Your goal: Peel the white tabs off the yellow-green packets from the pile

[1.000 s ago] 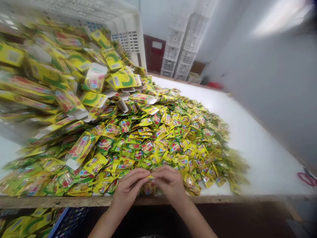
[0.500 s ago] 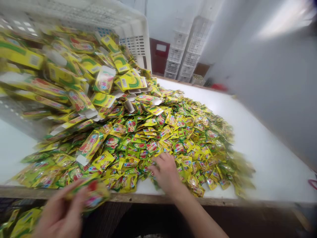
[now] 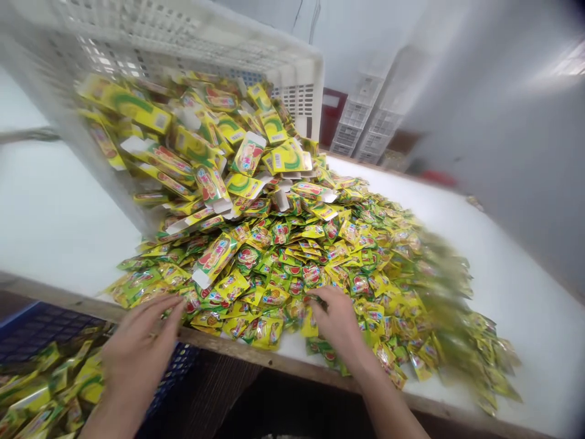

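My left hand (image 3: 141, 338) is at the front left edge of the pile of small yellow-green packets (image 3: 274, 296). Its thumb and forefinger stand apart beside the packets, and I see nothing held in it. My right hand (image 3: 338, 320) reaches into the front of the pile, fingers bent inward, with a dark green packet (image 3: 316, 299) at the fingertips. Small yellow boxes (image 3: 247, 152), several with open white flaps, spill onto the packets. One box with watermelon pictures (image 3: 217, 256) lies on top of the pile between my hands.
A tipped white plastic crate (image 3: 301, 67) holds the boxes on the white table (image 3: 498, 262). Below the wooden table edge (image 3: 256, 356), a blue basket (image 3: 41, 329) holds more yellow boxes. White crates (image 3: 356, 113) are stacked behind, near a grey wall.
The yellow, watermelon-printed item in my left hand is gone from it, and that hand has moved up to the pile's edge. My right hand stays in the pile. The whole view has shifted.
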`<state>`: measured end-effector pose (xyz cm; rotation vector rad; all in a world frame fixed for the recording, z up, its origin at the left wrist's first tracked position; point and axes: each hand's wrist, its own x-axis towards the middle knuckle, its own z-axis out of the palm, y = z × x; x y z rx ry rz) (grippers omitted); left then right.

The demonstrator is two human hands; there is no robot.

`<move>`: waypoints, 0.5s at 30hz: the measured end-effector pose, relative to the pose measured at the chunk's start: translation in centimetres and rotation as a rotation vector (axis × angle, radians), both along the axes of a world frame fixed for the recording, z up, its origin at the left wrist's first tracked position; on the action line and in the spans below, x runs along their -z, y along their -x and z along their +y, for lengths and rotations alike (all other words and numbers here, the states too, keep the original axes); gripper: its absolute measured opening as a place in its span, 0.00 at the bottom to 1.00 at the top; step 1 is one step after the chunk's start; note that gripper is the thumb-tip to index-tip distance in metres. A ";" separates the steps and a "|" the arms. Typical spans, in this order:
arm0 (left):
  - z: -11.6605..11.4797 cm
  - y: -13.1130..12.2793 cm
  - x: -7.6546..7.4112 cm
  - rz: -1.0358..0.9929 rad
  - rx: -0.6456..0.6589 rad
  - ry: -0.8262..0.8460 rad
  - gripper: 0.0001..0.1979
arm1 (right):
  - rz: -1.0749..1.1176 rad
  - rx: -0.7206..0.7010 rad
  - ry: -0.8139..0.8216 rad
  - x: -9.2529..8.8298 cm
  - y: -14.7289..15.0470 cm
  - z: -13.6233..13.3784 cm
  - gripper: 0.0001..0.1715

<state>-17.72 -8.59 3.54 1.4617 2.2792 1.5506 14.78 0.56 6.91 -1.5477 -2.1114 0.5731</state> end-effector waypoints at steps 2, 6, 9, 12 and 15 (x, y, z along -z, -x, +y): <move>4.0 -0.5 0.3 0.131 0.044 0.024 0.16 | 0.109 0.038 -0.028 0.0 0.3 -0.1 0.07; 10.0 -0.4 0.9 0.207 0.033 0.271 0.35 | 0.384 0.078 0.057 0.5 3.0 -1.2 0.09; 10.8 -0.4 0.6 0.170 0.078 0.271 0.35 | 0.432 0.035 0.181 1.6 6.0 -1.5 0.16; 9.2 -0.5 -0.7 0.094 0.070 0.195 0.37 | 0.255 0.066 0.139 2.9 8.0 -1.2 0.21; 6.9 -0.3 -2.0 -0.075 0.047 0.195 0.37 | 0.062 0.137 0.100 3.4 8.4 -0.9 0.21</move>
